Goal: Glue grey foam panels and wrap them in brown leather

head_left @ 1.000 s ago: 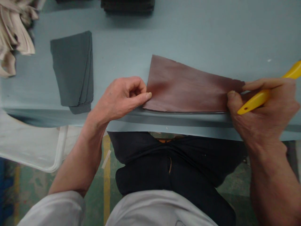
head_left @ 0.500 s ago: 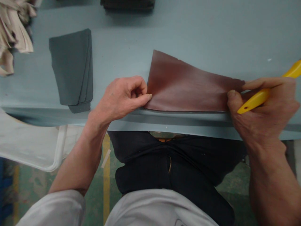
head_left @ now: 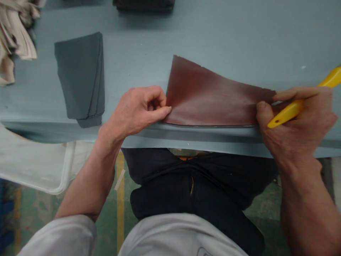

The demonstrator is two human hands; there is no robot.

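Observation:
A brown leather piece (head_left: 213, 97) lies along the near edge of the blue-grey table (head_left: 213, 39). My left hand (head_left: 138, 110) is closed in a loose fist, its thumb and forefinger pinching the leather's left near corner. My right hand (head_left: 295, 124) is closed around a yellow tool (head_left: 298, 106), whose handle sticks out to the upper right. The right thumb and forefinger also press on the leather's right end. A thin dark edge shows under the leather's near side.
A stack of dark grey fabric pieces (head_left: 81, 76) lies at the table's left. Beige strips (head_left: 14, 33) are heaped at the far left corner. A dark stack (head_left: 144, 5) sits at the back. A white plastic bin (head_left: 37, 163) stands below the table's left edge.
The leather's far left edge has lifted slightly and crept away from me. Both hands have stayed in place.

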